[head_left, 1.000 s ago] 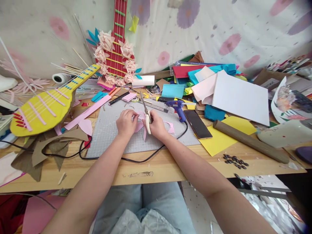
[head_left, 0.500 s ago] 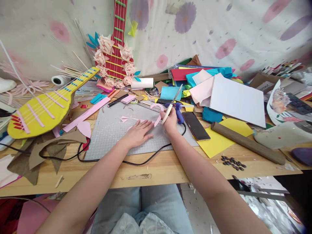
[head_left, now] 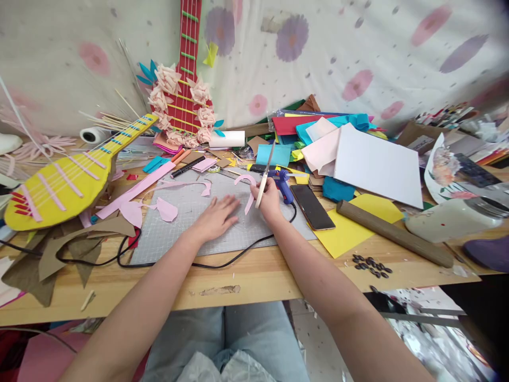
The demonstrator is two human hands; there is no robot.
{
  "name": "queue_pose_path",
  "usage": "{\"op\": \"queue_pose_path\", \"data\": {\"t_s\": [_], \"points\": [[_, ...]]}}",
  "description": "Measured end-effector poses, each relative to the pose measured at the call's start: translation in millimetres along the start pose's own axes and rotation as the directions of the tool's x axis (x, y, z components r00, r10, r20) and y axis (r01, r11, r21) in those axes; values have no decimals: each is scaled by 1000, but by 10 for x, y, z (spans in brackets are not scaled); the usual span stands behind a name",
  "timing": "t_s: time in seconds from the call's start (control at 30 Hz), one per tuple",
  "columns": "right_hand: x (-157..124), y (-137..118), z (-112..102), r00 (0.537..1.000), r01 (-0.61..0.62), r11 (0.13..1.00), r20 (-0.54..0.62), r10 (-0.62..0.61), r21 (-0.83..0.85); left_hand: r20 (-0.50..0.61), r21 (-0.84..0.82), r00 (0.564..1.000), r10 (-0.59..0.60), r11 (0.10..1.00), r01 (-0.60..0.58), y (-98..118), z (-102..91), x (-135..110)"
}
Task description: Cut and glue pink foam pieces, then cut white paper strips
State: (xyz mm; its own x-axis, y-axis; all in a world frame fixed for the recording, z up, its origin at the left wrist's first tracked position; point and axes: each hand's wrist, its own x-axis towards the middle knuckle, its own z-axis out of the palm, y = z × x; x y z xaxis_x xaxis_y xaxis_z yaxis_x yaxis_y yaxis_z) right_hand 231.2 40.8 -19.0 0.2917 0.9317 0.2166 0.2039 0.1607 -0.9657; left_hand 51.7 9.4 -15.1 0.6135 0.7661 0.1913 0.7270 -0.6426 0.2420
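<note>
A yellow cardboard guitar (head_left: 59, 183) lies at the left end of a cluttered wooden workbench (head_left: 254, 276). Beside it, pink paper offcuts (head_left: 167, 209) are scattered on a grey cutting mat (head_left: 186, 233). The person's left hand (head_left: 218, 216) rests palm down on the mat, fingers stretched out and slightly apart, gripping nothing. Just to its right, the right hand (head_left: 271, 200) is closed round a pair of scissors (head_left: 263, 175). The blades look shut and point up and away toward the flowered backdrop. A curved pink paper strip (head_left: 243, 179) sits at this hand's fingertips, over the mat's far part. A blue glue gun (head_left: 283, 182) lies just beside that hand. Farther right are a dark phone (head_left: 312, 207), a yellow sheet (head_left: 350, 233) and a brown roller (head_left: 393, 233).
</note>
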Motion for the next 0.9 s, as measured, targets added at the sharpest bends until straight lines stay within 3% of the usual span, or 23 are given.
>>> {"op": "queue_pose_path", "data": {"t_s": [0.03, 0.07, 0.1, 0.13, 0.17, 0.2, 0.23, 0.27, 0.3, 0.33, 0.4, 0.43, 0.47, 0.5, 0.53, 0.6, 0.63, 0.7, 0.77, 0.83, 0.9], "points": [[7, 12, -4, 1000, 0, 1000, 13, 0, -15, 50, -10, 999, 7, 1000, -6, -58, 15, -5], [11, 18, -7, 1000, 0, 1000, 23, 1, -30, 47, 5, 997, -67, 998, 67, -153, 10, -25], [11, 20, -9, 1000, 0, 999, 29, 1, -43, -9, 33, 972, -236, 971, 236, -271, -13, -55], [7, 15, -10, 999, -1, 999, 37, 3, -54, -97, 53, 896, -432, 897, 439, -393, -48, -92], [-1, 7, -7, 999, -2, 998, 46, 4, -62, -226, 54, 775, -590, 787, 615, -501, -89, -128], [-13, -6, -2, 998, -3, 998, 56, 7, -65, -342, 48, 678, -650, 709, 704, -574, -125, -159], [-26, -20, 6, 998, -8, 998, 68, 13, -65, -402, 58, 664, -631, 706, 706, -601, -149, -177], [-41, -35, 15, 996, -17, 998, 81, 22, -62, -429, 59, 676, -599, 728, 683, -578, -154, -179], [-55, -48, 24, 995, -26, 998, 91, 31, -59, -419, 52, 720, -553, 777, 627, -512, -139, -164], [-66, -58, 32, 994, -31, 998, 101, 36, -55, -370, 36, 794, -483, 846, 531, -416, -106, -134], [-74, -66, 38, 994, -25, 999, 102, 30, -47, -138, 1, 965, -225, 974, 227, -229, -16, -57], [-70, -65, 34, 995, -19, 999, 94, 23, -44, -43, -20, 991, -128, 992, 128, -180, 19, -24], [-61, -63, 24, 996, -12, 999, 84, 15, -42, 8, -22, 993, -121, 992, 121, -181, 37, -3], [-49, -61, 11, 997, -10, 999, 76, 13, -40, 9, -2, 976, -218, 976, 218, -236, 32, 0], [-37, -63, -6, 997, -18, 999, 75, 21, -42, -49, 19, 925, -377, 926, 378, -337, 5, -14], [-20, -84, -41, 991, -39, 997, 129, 47, -64, -215, -2, 727, -652, 745, 667, -609, -92, -84], [-20, -104, -54, 981, -42, 995, 186, 59, -91, -303, -30, 664, -683, 703, 710, -734, -147, -127], [-39, -155, -64, 941, -9, 983, 332, 71, -184, -419, -126, 638, -646, 737, 664, -870, -226, -185], [-71, -206, -43, 890, 78, 953, 451, 66, -291, -444, -322, 635, -632, 774, 545, -811, -234, -172], [-96, -242, -1, 876, 144, 914, 479, 61, -379, -381, -526, 695, -610, 761, 379, -619, -172, -93], [-98, -257, 40, 902, 153, 880, 428, 62, -450, -265, -699, 767, -584, 664, 264, -409, -83, 2]]}}
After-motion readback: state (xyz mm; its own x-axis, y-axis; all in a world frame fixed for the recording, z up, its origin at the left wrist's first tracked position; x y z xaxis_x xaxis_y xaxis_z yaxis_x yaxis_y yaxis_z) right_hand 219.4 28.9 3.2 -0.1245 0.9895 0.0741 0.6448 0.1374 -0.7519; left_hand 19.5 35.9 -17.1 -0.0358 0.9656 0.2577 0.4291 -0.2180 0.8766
